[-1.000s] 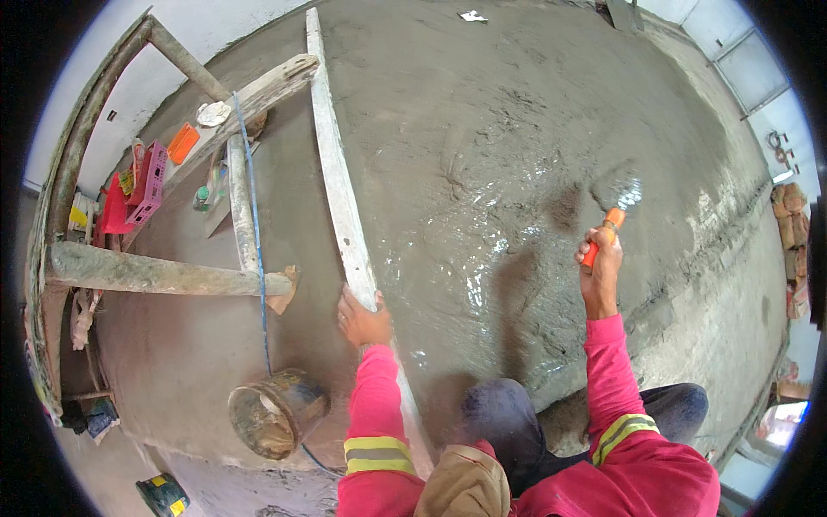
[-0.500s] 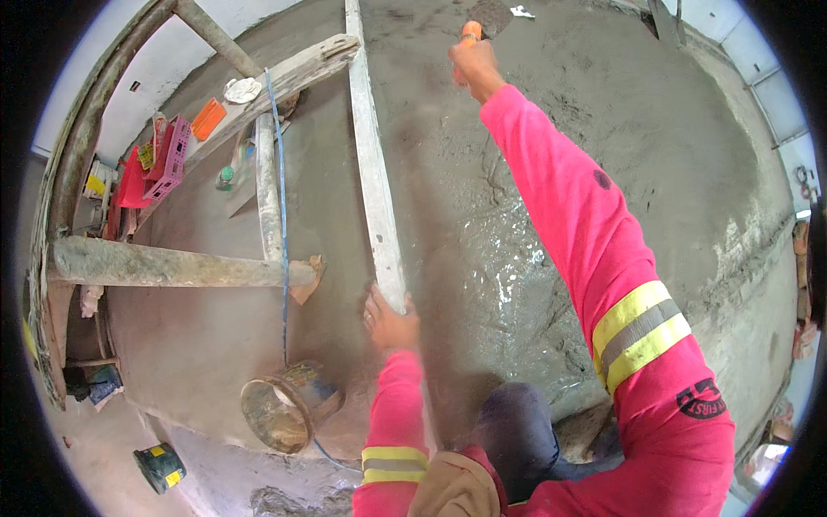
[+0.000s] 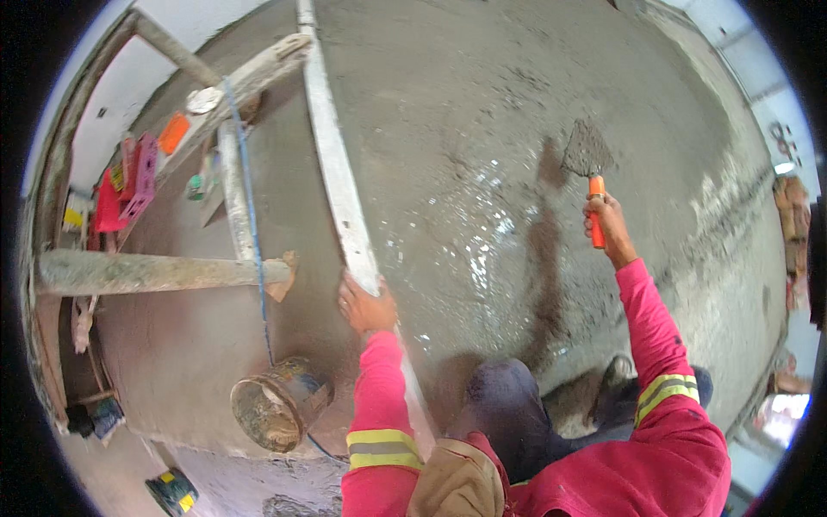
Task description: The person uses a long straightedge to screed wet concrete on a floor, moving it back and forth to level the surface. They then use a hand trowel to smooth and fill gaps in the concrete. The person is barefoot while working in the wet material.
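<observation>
A long pale board lies on the wet grey mortar, running away from me. My left hand grips it near my left knee, fingers along its left side. My right hand is closed on the orange handle of a pointing trowel, whose mortar-smeared blade is over the wet, glistening surface at the right. A dirty bucket lies tipped just left of my left forearm, beside a blue cord.
A frame of mortar-stained poles stands at the left, with a pink crate, an orange tool and a white cloth. A dark container sits at lower left. Stacked sacks stand along the right wall.
My right hand and trowel swung out toward the far middle half a second ago and have come back to the right, closer to me. My left hand remains on the board.
</observation>
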{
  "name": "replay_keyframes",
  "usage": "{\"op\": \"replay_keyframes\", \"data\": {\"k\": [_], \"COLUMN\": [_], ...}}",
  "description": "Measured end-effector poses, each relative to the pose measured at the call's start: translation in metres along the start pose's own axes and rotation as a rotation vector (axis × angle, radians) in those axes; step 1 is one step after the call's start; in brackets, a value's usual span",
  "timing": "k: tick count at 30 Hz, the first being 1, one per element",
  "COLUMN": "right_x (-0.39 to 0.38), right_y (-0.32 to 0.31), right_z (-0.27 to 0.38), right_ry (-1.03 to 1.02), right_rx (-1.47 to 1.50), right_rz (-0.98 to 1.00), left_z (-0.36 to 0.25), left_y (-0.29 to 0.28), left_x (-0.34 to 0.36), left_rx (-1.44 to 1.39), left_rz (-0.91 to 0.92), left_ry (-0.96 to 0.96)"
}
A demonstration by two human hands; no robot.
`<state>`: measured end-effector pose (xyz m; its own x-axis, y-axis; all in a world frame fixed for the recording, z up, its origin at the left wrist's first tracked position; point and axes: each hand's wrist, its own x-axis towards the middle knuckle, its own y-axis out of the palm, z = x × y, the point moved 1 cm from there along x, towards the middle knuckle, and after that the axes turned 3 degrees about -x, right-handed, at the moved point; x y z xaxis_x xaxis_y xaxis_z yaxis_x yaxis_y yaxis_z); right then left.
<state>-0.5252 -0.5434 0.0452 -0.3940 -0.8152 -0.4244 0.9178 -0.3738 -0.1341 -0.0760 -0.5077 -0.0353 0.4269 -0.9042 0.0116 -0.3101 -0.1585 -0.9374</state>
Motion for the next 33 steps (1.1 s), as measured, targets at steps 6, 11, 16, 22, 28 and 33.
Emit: {"op": "replay_keyframes", "data": {"k": [6, 11, 16, 22, 28, 33], "right_x": [-0.041, -0.071, -0.088, -0.108, -0.113, -0.096], "right_y": [-0.108, -0.064, -0.02, -0.008, 0.015, 0.066], "right_z": [-0.054, -0.089, -0.089, -0.091, -0.039, 0.014], "right_ry": [0.208, 0.424, 0.477, 0.386, 0.211, -0.079], "right_rx": [-0.172, 0.084, 0.461, 0.782, 0.86, 0.728], "right_rz": [-0.232, 0.082, 0.224, 0.237, 0.104, -0.18], "left_z": [0.009, 0.002, 0.007, 0.006, 0.015, 0.01], "left_y": [0.012, 0.002, 0.008, 0.008, 0.012, 0.007], "left_x": [0.0, -0.001, -0.002, -0.001, 0.003, 0.003], "left_rx": [0.018, 0.013, 0.027, 0.019, 0.034, 0.016], "left_rz": [-0.042, -0.005, -0.002, -0.02, -0.028, 0.011], "left_ry": [0.041, 0.006, -0.005, 0.02, 0.005, -0.015]}}
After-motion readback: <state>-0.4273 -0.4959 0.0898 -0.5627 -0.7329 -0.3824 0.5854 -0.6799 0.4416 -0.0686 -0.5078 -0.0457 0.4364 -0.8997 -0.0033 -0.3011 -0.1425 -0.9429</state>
